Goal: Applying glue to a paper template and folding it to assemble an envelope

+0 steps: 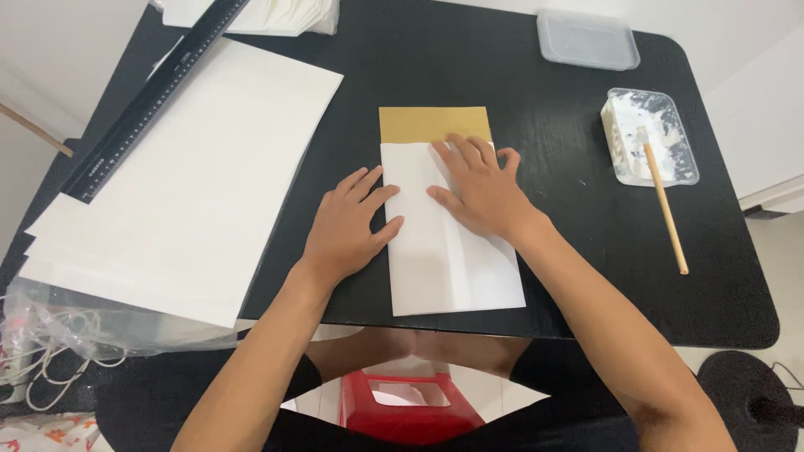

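Both my hands lie flat with fingers spread on the folded white paper (448, 251) at the centre of the frame, on the black tabletop (435, 67). My left hand (347, 226) presses its left edge, my right hand (477, 188) its upper part. A gold sheet (434, 124) shows above the paper. A ruler (151, 96) lies at upper left, a glue tray (649, 134) with a stick (666, 209) at right

Folded paper (452, 251) mid-table — sheet stack (184, 184) left, paste tray (649, 134) right, lidded box (588, 39) behind.
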